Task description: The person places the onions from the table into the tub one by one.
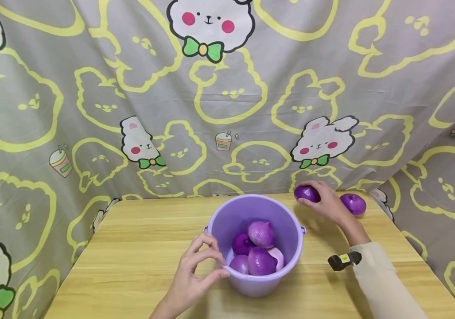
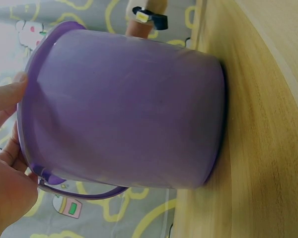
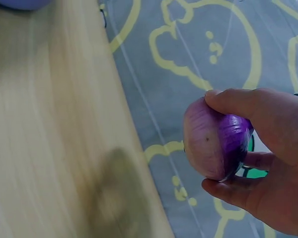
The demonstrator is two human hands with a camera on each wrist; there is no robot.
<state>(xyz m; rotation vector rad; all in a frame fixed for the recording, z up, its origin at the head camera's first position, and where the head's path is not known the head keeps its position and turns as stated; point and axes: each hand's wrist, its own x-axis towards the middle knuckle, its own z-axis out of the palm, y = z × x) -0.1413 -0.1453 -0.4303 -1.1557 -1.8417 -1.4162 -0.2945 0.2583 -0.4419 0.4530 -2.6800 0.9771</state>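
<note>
A purple bucket [image 1: 255,283] stands upright on the table with several purple onions [image 1: 261,261] inside, one of them much paler. At the near left of its rim, my left hand [image 1: 189,270] pinches the edge between thumb and bent fingers; the left wrist view shows the thumb on the rim of the bucket [image 2: 129,109]. To the right of the bucket, my right hand [image 1: 324,201] grips a purple onion [image 1: 306,193] by its sides. In the right wrist view this onion [image 3: 208,141] is held off the table, its shadow falling on the wood.
Another purple onion [image 1: 353,204] lies at the back right of the table, beside the right wrist. The wooden table [image 1: 139,248] ends at a patterned curtain [image 1: 171,106] behind it. The bucket's handle [image 2: 89,196] hangs on the far side.
</note>
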